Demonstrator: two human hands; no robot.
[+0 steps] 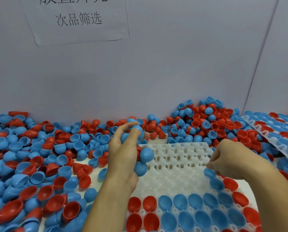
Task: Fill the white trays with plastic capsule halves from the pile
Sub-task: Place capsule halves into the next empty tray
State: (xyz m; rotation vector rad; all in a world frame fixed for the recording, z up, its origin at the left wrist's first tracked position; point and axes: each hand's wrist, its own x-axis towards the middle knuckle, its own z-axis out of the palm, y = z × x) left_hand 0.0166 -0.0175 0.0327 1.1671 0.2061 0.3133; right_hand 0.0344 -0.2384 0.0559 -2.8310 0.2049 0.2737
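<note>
Because the white tray (178,171) is filled from its near rows outward, the left hand (124,154) grips several blue capsule halves (145,154) over its left edge as stock; the right hand (230,161), fingers curled, pinches toward a cell beside the seated halves, its hold unclear. The pile (39,156) surrounds the tray on the worktop.
</note>
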